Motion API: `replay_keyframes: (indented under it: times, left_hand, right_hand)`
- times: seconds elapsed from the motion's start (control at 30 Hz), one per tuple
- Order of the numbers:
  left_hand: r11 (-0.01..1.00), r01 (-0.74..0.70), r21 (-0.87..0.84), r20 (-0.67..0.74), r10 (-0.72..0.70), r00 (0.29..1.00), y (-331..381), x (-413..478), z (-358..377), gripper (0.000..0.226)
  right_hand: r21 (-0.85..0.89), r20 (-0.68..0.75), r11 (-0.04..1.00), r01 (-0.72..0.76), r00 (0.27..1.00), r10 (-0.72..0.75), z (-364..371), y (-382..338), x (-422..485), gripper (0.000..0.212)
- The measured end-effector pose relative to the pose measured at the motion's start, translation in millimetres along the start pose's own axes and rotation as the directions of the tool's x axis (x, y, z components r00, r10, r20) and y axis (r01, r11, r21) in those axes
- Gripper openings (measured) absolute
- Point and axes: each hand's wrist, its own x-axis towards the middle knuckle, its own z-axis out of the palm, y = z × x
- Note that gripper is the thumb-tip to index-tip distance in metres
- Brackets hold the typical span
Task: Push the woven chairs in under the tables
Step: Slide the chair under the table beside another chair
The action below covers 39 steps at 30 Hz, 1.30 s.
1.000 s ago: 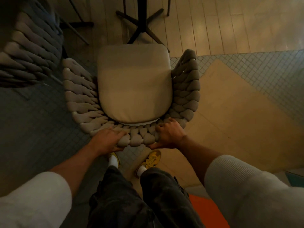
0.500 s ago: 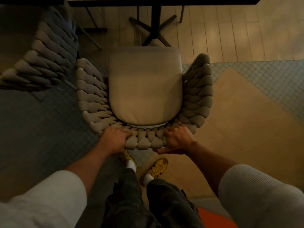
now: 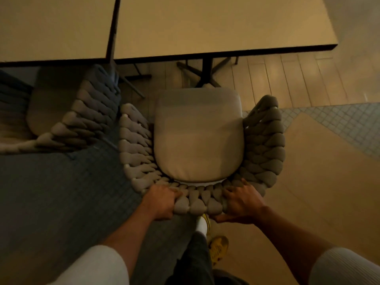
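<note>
- Your left hand (image 3: 162,200) grips the back rail of the woven chair (image 3: 265,145) at about 7 o'clock on its curve. The fingers are curled over the top of the braid, and the thumb is hidden from view.
- Your right hand (image 3: 240,202) holds the same rail at about 5 o'clock. Its fingers are spread over the top of the weave and the thumb is hooked beneath the rail's outer edge.
- Both forearms reach straight ahead, and a pale sleeve (image 3: 98,266) is pushed up on each.
- The chair stands right in front of you at 12 o'clock, its open side facing the right-hand table (image 3: 216,23).
- All of its cushion (image 3: 197,136) is in view — the tabletop covers none of it. The front edge sits just short of the dark table base (image 3: 206,73).
- A second table (image 3: 53,25) stands at 11 o'clock, with a narrow gap between it and the first.
- Another woven chair (image 3: 86,118) stands at 10 o'clock, just beside yours. The front of its seat is tucked beneath that second table.
- One yellow shoe (image 3: 219,247) shows at 6 o'clock behind the chair back — a white sock rises just above it.
- The floor is wood planks (image 3: 287,79) under the tables and grey tile (image 3: 51,192) at 8 o'clock.
</note>
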Motion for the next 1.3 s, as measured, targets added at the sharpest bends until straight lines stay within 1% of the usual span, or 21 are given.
replay_keyframes:
  times: [0.2,0.33,0.43,0.53,0.6,0.73,0.83,0.97,1.1,1.3]
  left_hand:
    - [0.999,-0.032,0.003,-0.01,0.032,0.999,-19.4,21.2,-22.3,0.076]
    - [0.999,-0.05,0.008,-0.03,0.05,0.998,-30.7,35.5,-35.9,0.069]
    - [0.998,-0.057,0.007,-0.058,0.057,0.997,-42.8,47.1,-46.8,0.069]
    - [0.998,-0.069,-0.005,-0.067,0.069,0.995,-55.2,59.9,-57.5,0.067]
    - [0.997,-0.07,-0.016,-0.06,0.069,0.996,-64.5,68.9,-64.5,0.069]
    - [0.997,-0.078,-0.025,-0.05,0.077,0.996,-78.1,82.9,-69.9,0.073]
    - [0.995,-0.098,-0.03,-0.076,0.095,0.993,-88.4,91.5,-74.6,0.076]
    - [0.994,-0.104,-0.023,-0.1,0.101,0.99,-101.1,102.2,-87.8,0.068]
    - [0.995,-0.101,-0.019,-0.092,0.099,0.991,-111.2,109.9,-101.2,0.066]
    - [0.99,-0.143,-0.013,-0.08,0.141,0.987,-114.3,111.8,-105.3,0.064]
  right_hand:
    - [-0.019,0.034,1.0,0.025,0.999,-0.024,-22.4,20.2,27.3,0.102]
    - [-0.048,0.016,0.998,0.039,0.999,-0.039,-29.2,34.6,44.3,0.103]
    - [-0.053,0.031,0.998,0.045,0.999,-0.044,-36.2,44.8,60.6,0.101]
    - [-0.056,0.011,0.997,0.054,0.998,-0.054,-49.2,55.1,75.7,0.1]
    - [-0.046,0.01,0.997,0.054,0.999,-0.053,-57.5,60.2,83.9,0.102]
    - [-0.023,-0.04,0.998,0.056,0.998,-0.057,-69.8,67.9,96.8,0.102]
    - [-0.014,-0.075,0.998,0.065,0.995,-0.066,-74.5,73.8,105.2,0.102]
    - [0.025,-0.09,0.999,0.041,0.995,-0.038,-85.5,80.4,116.7,0.101]
    - [0.028,-0.088,0.999,0.039,0.995,-0.037,-95.1,87.6,128.7,0.101]
    - [0.057,-0.086,0.998,0.026,0.996,-0.021,-95.3,86.6,129.2,0.105]
